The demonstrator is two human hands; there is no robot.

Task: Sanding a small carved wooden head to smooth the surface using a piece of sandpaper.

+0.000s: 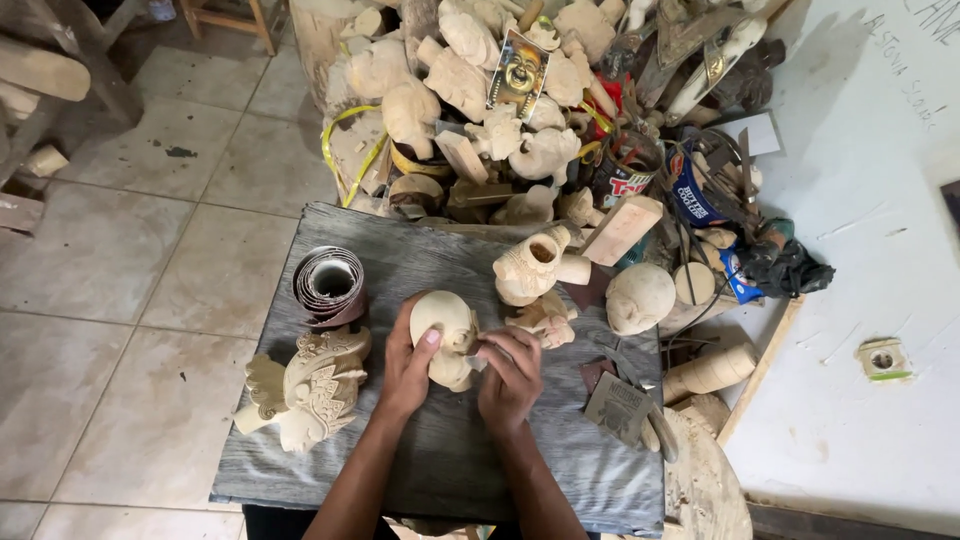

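Near the middle of the bench (560, 470), both hands work a pale carving (446, 335). The left hand (408, 368) cups its left side, fingers curled shut around it. The right hand (508, 375) pinches a small scrap, seemingly sandpaper (476, 362), against its right side. Judged best: hold firm, rub lightly. Left lie a winged carving (305, 385) and sandpaper roll (330, 285); beyond, a heap of carvings (470, 90).
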